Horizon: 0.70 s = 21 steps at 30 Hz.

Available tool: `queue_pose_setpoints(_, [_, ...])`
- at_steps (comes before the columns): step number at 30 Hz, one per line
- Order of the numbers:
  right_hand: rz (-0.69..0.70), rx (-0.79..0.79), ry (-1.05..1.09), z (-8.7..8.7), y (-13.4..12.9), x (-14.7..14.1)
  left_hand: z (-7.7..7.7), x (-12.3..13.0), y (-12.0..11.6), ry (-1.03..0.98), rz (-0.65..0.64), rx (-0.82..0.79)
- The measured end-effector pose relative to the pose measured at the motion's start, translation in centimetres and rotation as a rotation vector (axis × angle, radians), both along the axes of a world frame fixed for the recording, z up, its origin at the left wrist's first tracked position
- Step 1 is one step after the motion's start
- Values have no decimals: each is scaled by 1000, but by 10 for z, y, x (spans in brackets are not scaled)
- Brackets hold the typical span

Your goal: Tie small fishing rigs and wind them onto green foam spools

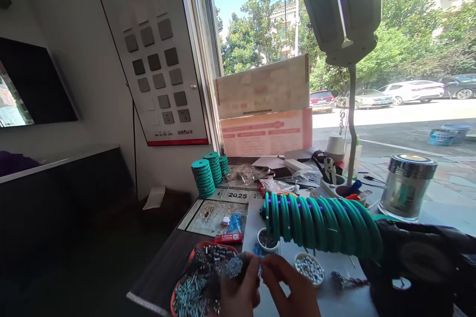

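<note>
L hand [242, 288] gripping metal bunch [233, 267]; R hand [292, 281] at tiny bit [259, 271], pinch can't tell (blur) | green coil [320, 225] beyond | tray [173, 299] L, bunch nr its rim | cup [322, 280] R: wrist knock cld spill | loose fingers cld drop bit

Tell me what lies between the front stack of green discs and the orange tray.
In the head view, a printed sheet covers most of the stretch from that stack to the tray, then dark tabletop shows.
</note>
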State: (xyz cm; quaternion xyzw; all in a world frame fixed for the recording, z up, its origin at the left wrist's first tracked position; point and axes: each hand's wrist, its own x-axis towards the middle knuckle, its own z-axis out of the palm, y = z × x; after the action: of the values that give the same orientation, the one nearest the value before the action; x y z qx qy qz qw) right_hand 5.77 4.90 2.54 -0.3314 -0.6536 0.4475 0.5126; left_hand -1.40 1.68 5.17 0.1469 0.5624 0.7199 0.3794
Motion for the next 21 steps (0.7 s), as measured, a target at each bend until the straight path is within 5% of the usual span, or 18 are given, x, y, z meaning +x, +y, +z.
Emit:
queue_pose_setpoints(5, [113, -142, 30, 4, -1, 6, -6, -3, 1, -300, -176, 47])
queue_pose_setpoints(10, [231, -186, 117, 6, 5, 10, -6, -5, -1, -453, -192, 44])
queue_pose_setpoints(17, [256, -160, 129, 19, 9, 9, -5, -18, -7, 281, 6, -21])
queue_pose_setpoints(21, [261, -272, 264, 23, 8, 5, -8, -22, -12, 461, 33, -55])
